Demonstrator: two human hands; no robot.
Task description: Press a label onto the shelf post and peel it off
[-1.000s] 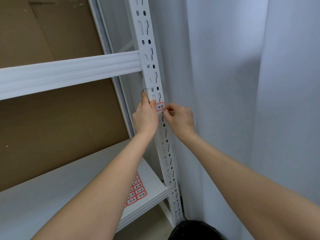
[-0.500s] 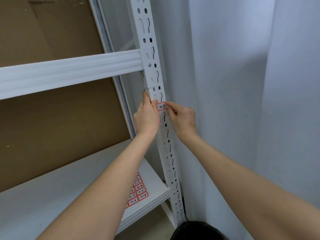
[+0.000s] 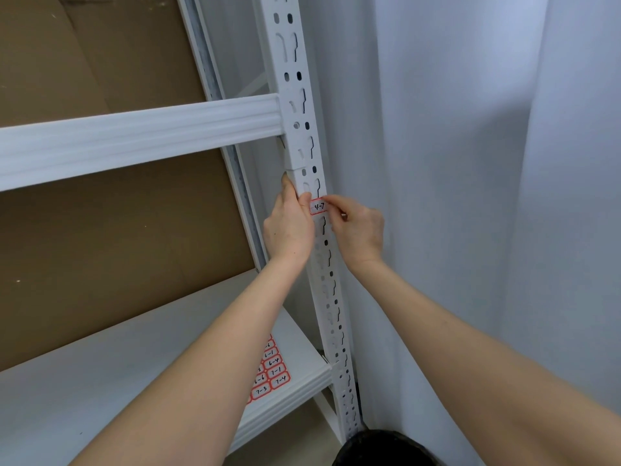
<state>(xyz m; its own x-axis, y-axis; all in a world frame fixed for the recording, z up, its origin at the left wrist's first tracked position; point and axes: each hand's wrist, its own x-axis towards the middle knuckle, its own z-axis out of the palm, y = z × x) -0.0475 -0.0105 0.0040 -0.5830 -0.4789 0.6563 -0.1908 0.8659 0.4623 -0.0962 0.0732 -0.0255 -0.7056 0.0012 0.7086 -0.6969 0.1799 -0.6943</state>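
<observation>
The label (image 3: 318, 207) is white with a red border and black writing. The post (image 3: 304, 105) is white, dotted with dark holes — the shelf (image 3: 100, 381) is white too. Brown cardboard (image 3: 100, 237) sits far left.

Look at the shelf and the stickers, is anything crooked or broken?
Nothing looks broken. The small red-bordered white sticker marked 4-7 sits fairly level on the white slotted metal post, between the left hand and right hand. The sheet of matching stickers lies flat on the white shelf board.
</observation>
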